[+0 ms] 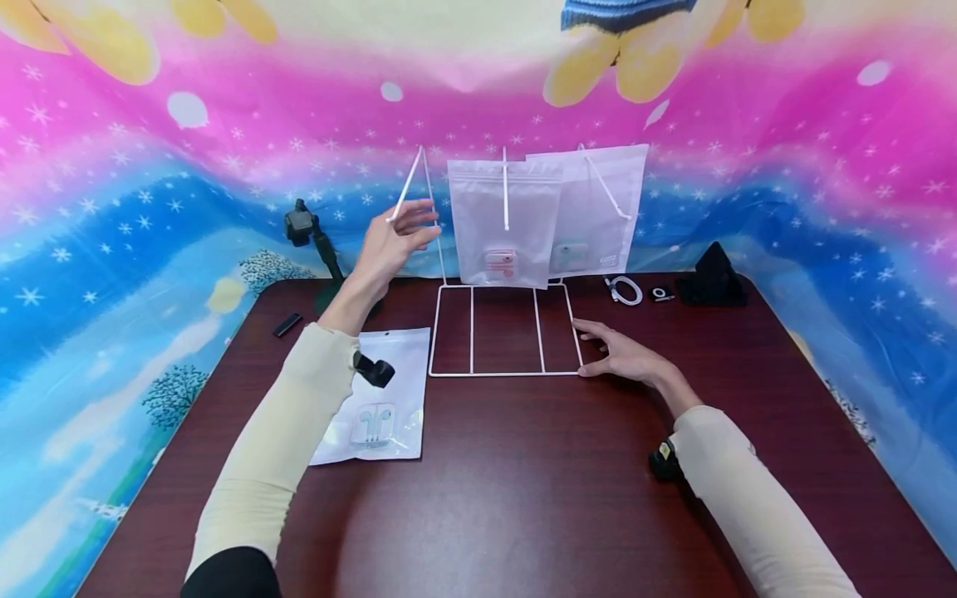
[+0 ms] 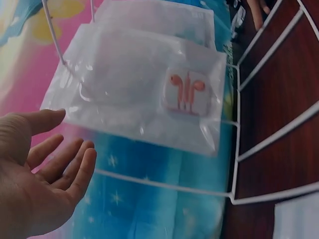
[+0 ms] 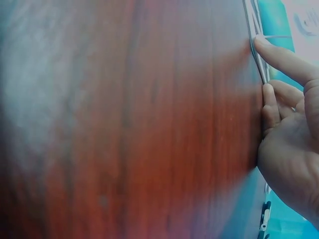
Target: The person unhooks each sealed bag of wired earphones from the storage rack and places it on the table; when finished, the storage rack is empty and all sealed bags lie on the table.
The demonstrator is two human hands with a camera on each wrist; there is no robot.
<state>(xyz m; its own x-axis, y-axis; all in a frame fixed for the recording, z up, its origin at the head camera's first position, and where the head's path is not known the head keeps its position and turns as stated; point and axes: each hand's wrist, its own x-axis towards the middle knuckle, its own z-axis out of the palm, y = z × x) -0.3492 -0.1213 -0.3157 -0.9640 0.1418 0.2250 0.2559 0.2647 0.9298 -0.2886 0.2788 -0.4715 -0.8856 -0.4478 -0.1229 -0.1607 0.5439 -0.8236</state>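
Observation:
A white wire display rack stands on the table, its hooks pointing forward. My left hand is raised beside its left hook, fingers loosely bent and holding nothing; in the left wrist view the palm shows bare. From the middle hook hangs a translucent pouch with pink earphones in a clear case. Behind it, another pouch with pale earphones hangs on the right hook. My right hand touches the base's front right corner with the thumb and its side rod with the fingers.
A third pouch with pale blue earphones lies flat left of the rack, partly under my left forearm. Behind are a black stand, a small black object, a coiled white cable, a small round-faced gadget and a black holder.

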